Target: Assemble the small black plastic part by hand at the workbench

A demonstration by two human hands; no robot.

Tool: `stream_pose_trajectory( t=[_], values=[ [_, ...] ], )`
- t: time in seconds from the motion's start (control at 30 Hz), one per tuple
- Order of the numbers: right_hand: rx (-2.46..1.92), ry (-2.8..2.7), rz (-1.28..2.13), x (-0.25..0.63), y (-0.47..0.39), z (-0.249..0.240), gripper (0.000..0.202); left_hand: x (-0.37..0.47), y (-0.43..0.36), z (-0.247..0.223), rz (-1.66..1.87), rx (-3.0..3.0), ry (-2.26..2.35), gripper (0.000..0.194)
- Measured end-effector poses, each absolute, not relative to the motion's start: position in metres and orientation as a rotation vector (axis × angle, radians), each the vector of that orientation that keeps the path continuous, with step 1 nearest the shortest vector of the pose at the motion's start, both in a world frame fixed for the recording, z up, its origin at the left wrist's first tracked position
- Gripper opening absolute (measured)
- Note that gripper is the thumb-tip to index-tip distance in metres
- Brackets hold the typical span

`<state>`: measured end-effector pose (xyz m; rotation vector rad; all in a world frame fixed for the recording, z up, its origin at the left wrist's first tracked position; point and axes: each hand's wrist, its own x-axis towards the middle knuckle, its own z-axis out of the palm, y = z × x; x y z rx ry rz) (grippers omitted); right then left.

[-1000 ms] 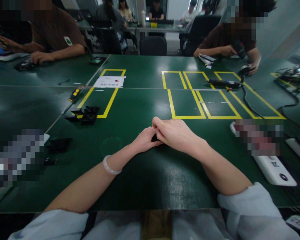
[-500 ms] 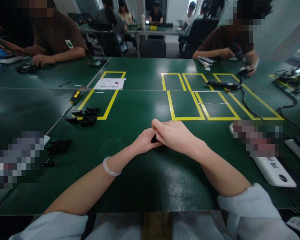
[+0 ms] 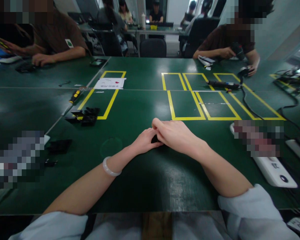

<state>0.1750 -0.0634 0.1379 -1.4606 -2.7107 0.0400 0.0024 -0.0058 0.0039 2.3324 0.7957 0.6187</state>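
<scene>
Small black part pinched between left hand and right hand, mostly hidden; mid-manipulation, next needs steady fingertip grip.

white sheet, print too small to read

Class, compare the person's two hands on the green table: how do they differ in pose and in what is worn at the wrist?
The left hand lies lower, partly covered; the right hand rests over its fingers. The left wrist wears a pale bracelet; the right wrist is bare. Both rest on the green table, closed around a small dark object that is mostly hidden.
</scene>
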Motion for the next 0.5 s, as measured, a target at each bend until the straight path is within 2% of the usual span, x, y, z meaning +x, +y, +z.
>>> stream_pose_trajectory(
  t=[0.2,0.4,0.5],
  values=[
    [-1.463,-2.736,-0.014,0.1742,-0.0629,0.1376,0.026,0.0023,-0.0062,0.0046,0.585,2.291,0.811,0.039],
    [-1.470,-2.734,0.054,0.1771,-0.0625,0.1391,0.018,0.0032,-0.0070,0.0084,0.598,2.312,0.818,0.043],
    [-1.463,-2.696,0.068,0.1780,-0.0626,0.1409,0.020,0.0032,-0.0073,0.0091,0.589,2.318,0.812,0.039]
  ],
)
